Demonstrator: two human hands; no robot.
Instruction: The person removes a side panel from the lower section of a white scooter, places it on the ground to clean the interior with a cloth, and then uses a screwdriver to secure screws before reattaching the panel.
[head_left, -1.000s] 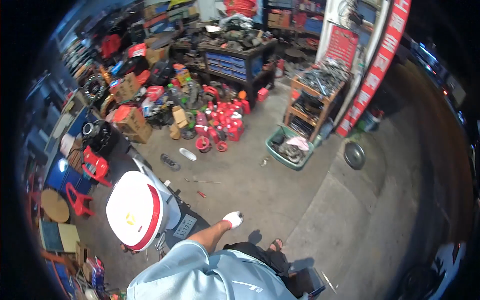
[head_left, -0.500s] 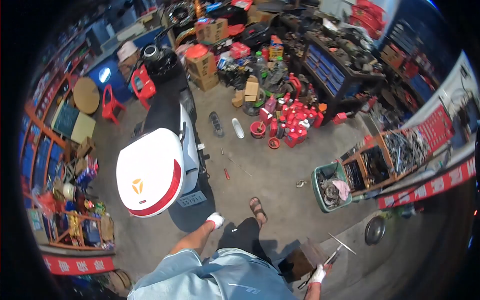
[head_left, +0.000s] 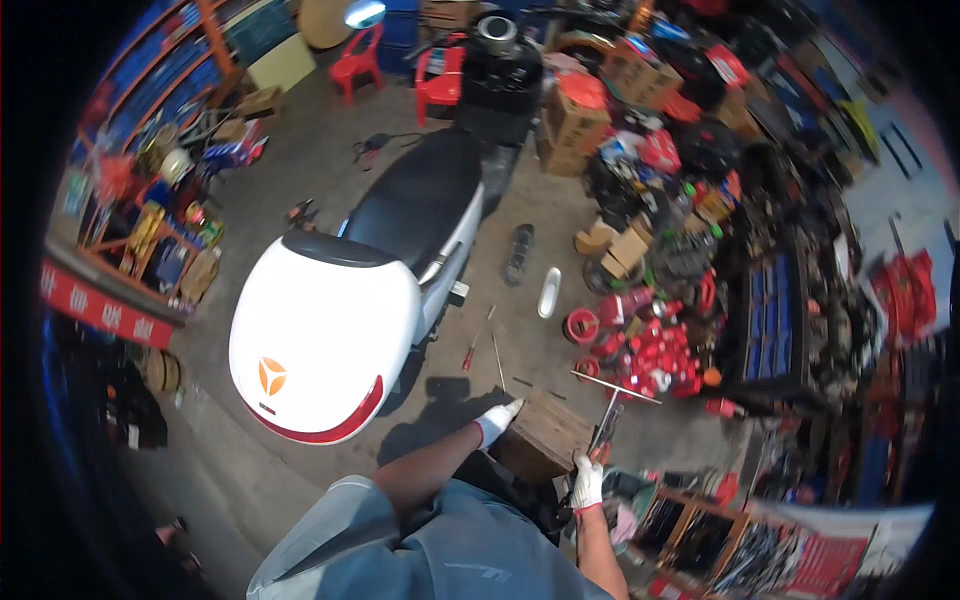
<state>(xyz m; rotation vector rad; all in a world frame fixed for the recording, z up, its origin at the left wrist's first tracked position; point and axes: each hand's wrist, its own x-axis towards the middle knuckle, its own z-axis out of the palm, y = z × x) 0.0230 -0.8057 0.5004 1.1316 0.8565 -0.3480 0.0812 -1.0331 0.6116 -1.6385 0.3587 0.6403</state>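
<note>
My gloved left hand (head_left: 498,420) is closed on the upper left edge of a worn wooden box (head_left: 545,428), in front of my dark trousers. My gloved right hand (head_left: 588,482) is closed on metal tools at the box's right side: a long T-handled wrench (head_left: 614,390) and a shorter tool (head_left: 610,425) beside it. Left of my hands stands a white scooter with a rear top case (head_left: 315,330) and black seat (head_left: 410,200). A red-handled screwdriver (head_left: 468,358) and a thin rod (head_left: 497,355) lie on the floor beyond the box.
Red bottles (head_left: 655,355) and cartons (head_left: 572,130) crowd the right side, near a dark drawer bench (head_left: 770,320). A wooden tool rack (head_left: 695,540) is at lower right. Two loose items, dark (head_left: 520,250) and white (head_left: 549,290), lie beside the scooter; red chairs (head_left: 355,65) are behind.
The view has swung right and down, shifting the scene. My right hand has risen with the tools and the box; my left hand has moved right onto the box.
</note>
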